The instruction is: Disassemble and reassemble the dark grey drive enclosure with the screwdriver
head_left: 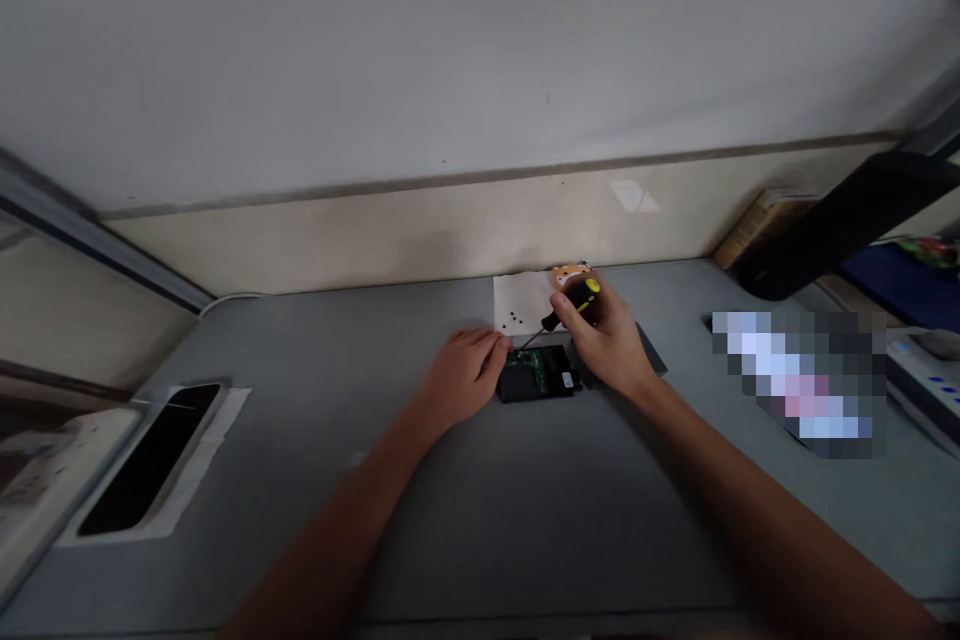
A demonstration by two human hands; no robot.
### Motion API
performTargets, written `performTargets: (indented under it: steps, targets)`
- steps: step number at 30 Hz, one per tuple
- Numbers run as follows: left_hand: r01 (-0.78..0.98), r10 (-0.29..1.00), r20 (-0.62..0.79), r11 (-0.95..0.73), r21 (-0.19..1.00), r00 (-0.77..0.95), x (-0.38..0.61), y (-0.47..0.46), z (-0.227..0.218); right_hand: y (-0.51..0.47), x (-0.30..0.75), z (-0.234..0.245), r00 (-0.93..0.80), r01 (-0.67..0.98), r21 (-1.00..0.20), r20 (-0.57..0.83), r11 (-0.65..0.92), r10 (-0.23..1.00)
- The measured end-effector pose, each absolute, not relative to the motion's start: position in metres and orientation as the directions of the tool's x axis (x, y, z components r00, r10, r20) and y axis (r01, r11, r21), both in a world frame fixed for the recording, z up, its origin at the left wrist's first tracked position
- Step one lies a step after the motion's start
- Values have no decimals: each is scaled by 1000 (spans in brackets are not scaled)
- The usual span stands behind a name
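My right hand [609,340] is closed round the black and yellow handle of a screwdriver [574,303]. The screwdriver slants down to the left, its tip at the upper edge of a green circuit board [538,370] set in a black casing. At the left end of that casing, my left hand [466,370] grips the edge with thumb and fingers close together. Just behind the board lies a sheet of white paper [517,290] with several tiny dark screws [513,320] on it. A flat dark panel [651,350] is partly hidden by my right hand.
An orange and white animal-faced trinket [570,274] sits behind my right hand. On the left, a phone [154,460] lies on white paper. To the right are a blurred-out object [795,390], a black cylinder [847,225], a book [757,225] and a pale device [926,380]. A wall closes the back.
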State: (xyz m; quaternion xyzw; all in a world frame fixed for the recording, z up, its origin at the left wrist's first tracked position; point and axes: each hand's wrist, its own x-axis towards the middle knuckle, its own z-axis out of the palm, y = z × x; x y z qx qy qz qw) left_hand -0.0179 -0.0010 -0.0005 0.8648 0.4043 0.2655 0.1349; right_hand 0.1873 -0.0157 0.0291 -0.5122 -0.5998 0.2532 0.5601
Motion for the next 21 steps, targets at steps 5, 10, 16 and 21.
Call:
performTargets:
  steps: [5,10,16,21]
  targets:
    - [601,745,378,-667,440,550,-17,1,-4,-14,180,36,206,389,-882,365,266,908]
    - [579,742,379,-670,465,553,-18,2,-4,-5,167,49,161,491,-825,403,281,901]
    - [584,745,378,-666,464,549,-19,4,-6,12,148,52,106,463,-816,439,346,892]
    - [589,746,376,-665,460,549,-19,5,-8,9,144,41,40,-111,-895,429,431,902]
